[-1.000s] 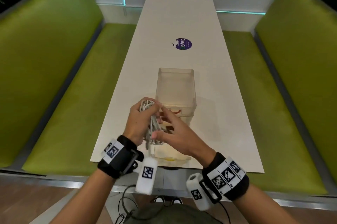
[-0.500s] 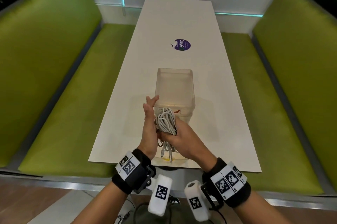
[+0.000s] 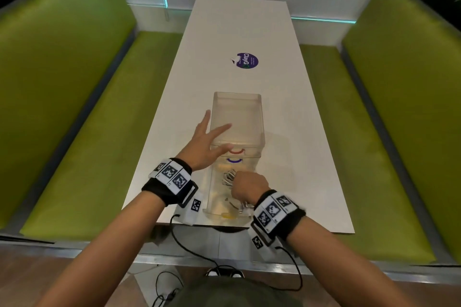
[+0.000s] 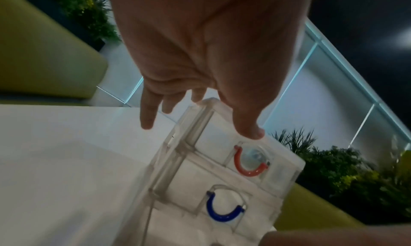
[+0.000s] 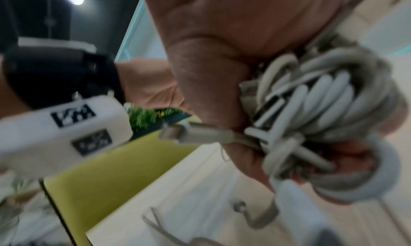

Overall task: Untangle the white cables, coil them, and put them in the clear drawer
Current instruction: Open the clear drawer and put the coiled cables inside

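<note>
Right hand (image 3: 250, 185) grips coiled white cables (image 3: 229, 177) inside open clear drawer (image 3: 214, 203).

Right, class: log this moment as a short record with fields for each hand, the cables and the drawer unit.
left hand: fingers spread, thumb resting on the clear drawer unit top
right hand: grips the coiled white cables over the pulled-out bottom drawer
closed drawers: red handle, blue handle
support: white table

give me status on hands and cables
Left hand open, fingers on clear drawer unit. Right hand grips coiled white cables over pulled-out bottom drawer. Nothing blocking.
</note>
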Demonstrator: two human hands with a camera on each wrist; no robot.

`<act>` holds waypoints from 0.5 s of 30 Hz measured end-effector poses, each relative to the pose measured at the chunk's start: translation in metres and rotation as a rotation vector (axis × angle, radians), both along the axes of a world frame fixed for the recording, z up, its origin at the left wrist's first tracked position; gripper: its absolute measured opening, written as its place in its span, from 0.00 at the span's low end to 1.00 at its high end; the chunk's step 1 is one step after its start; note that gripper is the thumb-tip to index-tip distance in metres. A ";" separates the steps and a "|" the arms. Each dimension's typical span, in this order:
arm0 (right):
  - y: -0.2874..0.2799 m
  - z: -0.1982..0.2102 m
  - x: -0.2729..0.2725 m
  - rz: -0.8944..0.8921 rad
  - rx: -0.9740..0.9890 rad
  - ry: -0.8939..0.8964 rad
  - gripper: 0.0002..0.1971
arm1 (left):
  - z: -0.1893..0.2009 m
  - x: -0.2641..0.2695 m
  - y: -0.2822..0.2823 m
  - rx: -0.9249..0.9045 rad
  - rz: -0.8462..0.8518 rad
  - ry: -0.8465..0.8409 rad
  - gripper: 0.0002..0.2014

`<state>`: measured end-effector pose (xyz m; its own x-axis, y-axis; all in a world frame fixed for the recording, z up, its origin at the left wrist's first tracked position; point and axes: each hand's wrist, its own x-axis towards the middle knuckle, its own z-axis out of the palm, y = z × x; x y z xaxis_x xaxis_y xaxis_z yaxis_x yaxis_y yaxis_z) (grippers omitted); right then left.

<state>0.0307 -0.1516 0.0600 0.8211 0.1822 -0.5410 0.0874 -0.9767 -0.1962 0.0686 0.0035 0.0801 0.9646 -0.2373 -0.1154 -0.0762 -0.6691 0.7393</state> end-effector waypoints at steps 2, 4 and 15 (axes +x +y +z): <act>0.007 -0.009 0.003 0.058 -0.069 -0.028 0.14 | 0.000 0.004 -0.001 0.013 -0.007 -0.018 0.30; 0.016 -0.016 0.007 0.101 -0.133 -0.057 0.15 | 0.003 0.004 -0.003 0.035 0.008 -0.048 0.27; 0.037 -0.030 0.011 -0.155 0.009 -0.122 0.20 | 0.002 0.000 -0.006 0.092 0.057 -0.070 0.24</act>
<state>0.0414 -0.1144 0.0305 0.8991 0.0533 -0.4344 -0.0399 -0.9784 -0.2026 0.0682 -0.0020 0.0825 0.9827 -0.1732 -0.0663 -0.0851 -0.7389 0.6685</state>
